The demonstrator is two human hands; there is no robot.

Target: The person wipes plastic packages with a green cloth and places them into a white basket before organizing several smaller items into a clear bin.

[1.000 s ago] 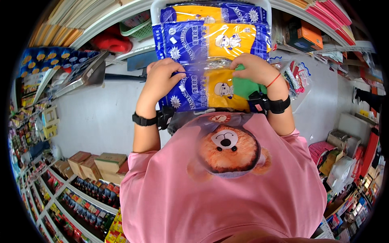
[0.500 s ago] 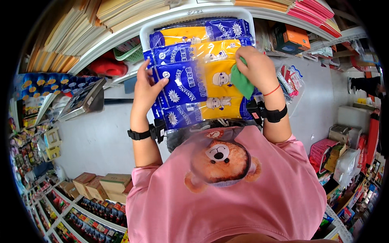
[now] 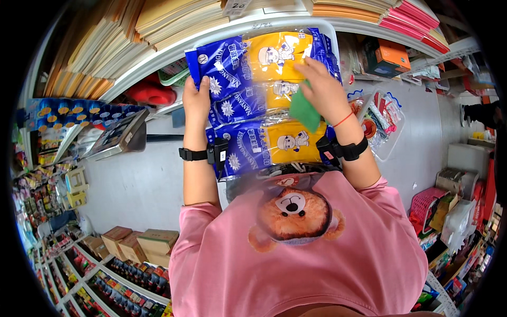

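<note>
Several flat blue and yellow plastic packs lie overlapping in a white plastic basket in front of me. My left hand grips the left edge of the farthest pack, thumb on top. In my right hand is a green cloth, bunched under the fingers and hanging down over the packs. The fingertips of that hand reach the yellow part of the far pack. A nearer pack lies close to my body, between my forearms.
Stacks of brown envelopes fill the shelf beyond the basket. To the right, a clear container holds small packaged goods. A dark metal box is at the left, and cardboard boxes stand behind on the left.
A pack has shifted to the far end of the basket, uncovering others nearer me. My left hand has closed on its edge. The right hand, still holding the cloth, has moved slightly left.
</note>
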